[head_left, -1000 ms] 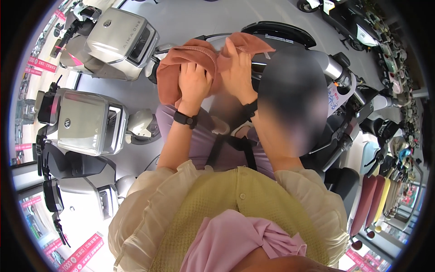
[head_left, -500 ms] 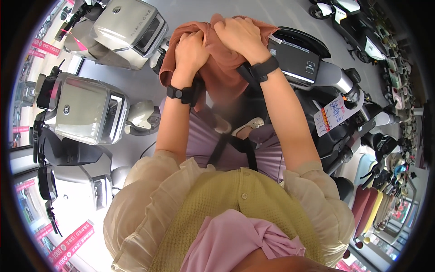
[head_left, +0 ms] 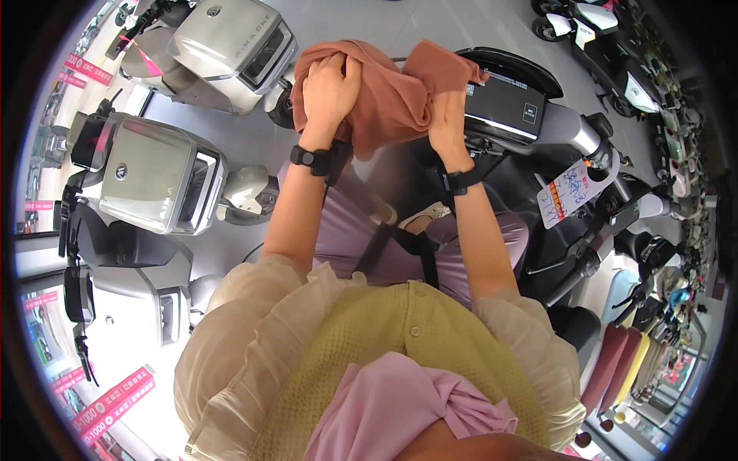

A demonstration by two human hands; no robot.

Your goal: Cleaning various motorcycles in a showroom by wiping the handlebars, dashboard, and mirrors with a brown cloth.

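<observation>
A reddish-brown cloth [head_left: 382, 100] lies bunched in front of me, over something it hides, at the left end of a dark scooter [head_left: 500, 107]. My left hand [head_left: 330, 91] is closed on the cloth's left part, its fingers bent into the fabric. On the other side, my right hand [head_left: 447, 127] holds the right edge; a flap folds over its fingertips and hides them. Just beyond that hand is the scooter's black glossy panel with a printed label. Each wrist wears a black band.
Pale scooters [head_left: 154, 173] stand in a row on my left. A paper price tag [head_left: 565, 192] hangs from the dark scooter's handlebar area. More scooters [head_left: 603, 65] line the far right, with coloured seats [head_left: 615, 357] below them. Grey floor [head_left: 369, 23] shows beyond the cloth.
My right hand has come down and toward me from the top of the cloth to its right edge. The cloth has spread into a rounder heap, with a flap raised at right.
</observation>
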